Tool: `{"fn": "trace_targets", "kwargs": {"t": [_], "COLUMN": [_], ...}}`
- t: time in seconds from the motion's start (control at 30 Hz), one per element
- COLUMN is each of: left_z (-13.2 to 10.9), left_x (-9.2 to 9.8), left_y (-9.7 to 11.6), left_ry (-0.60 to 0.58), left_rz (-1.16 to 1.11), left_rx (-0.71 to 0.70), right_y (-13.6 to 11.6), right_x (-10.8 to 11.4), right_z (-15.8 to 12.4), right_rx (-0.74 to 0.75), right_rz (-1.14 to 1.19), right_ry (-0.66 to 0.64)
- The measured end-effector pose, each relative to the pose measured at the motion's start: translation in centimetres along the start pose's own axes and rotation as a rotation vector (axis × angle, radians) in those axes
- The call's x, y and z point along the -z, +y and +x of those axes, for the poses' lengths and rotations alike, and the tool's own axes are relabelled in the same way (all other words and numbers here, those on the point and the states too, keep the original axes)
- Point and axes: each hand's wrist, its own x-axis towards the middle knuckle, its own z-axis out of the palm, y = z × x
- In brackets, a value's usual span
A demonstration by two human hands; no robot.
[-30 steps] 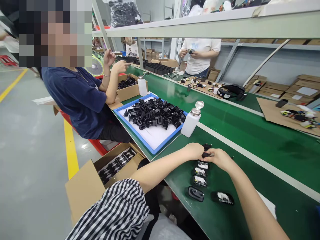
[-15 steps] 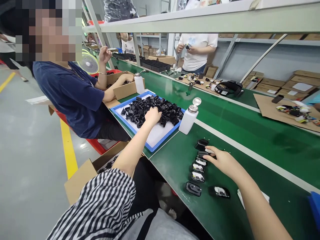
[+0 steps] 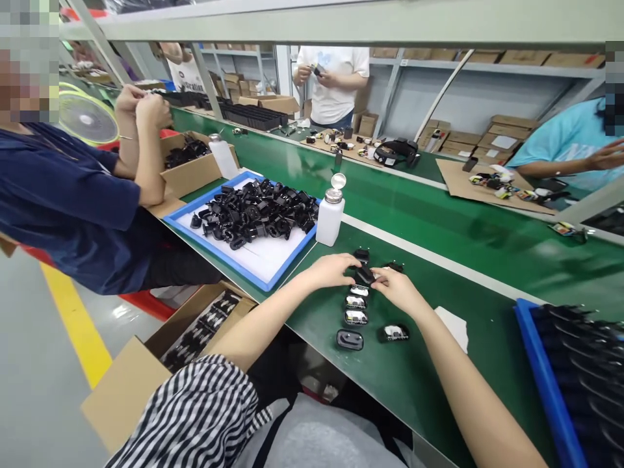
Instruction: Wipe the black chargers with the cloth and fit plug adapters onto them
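Note:
My left hand reaches over the green bench, its thumb and fingers closed on the left end of a small black plastic casing. At the casing's right side, my right hand pinches a small white piece, mostly hidden by the fingers. Under the hands runs a column of black casings with white insides. Another black casing lies just beyond, and a further dark one is partly hidden behind my right hand. Closer to me are an oval black casing and a white-filled casing.
A blue-rimmed tray holds a heap of black parts, with a white pump bottle beside it. A white cloth or paper lies to the right, near a blue bin of black parts. A co-worker sits at left.
My left hand has come from the heap in the tray to the casing by my right hand. The view has swung right, showing the blue bin. The co-worker's hands have come together.

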Motion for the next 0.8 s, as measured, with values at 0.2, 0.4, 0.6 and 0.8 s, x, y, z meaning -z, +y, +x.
{"fn": "trace_targets", "kwargs": {"t": [0.2, 0.4, 0.6, 0.8], "left_z": [2.5, 3.3, 3.4, 2.8], "left_x": [-1.6, -1.8, -1.5, -1.1], "left_y": [0.2, 0.3, 0.4, 0.3], "left_ry": [-0.100, -0.122, -0.140, -0.099], "left_rz": [-0.029, -0.023, -0.003, 0.004], "left_rx": [-0.082, -0.114, -0.069, -0.041], "right_y": [0.3, 0.7, 1.2, 2.4], "right_x": [-1.2, -0.7, -0.7, 0.2], "right_z": [-0.4, -0.6, -0.8, -1.8], "right_rx": [0.038, 0.158, 0.261, 0.100], "right_rz": [-0.148, -0.360, -0.308, 0.104], "right_ry": [0.066, 0.053, 0.110, 0.215]}}
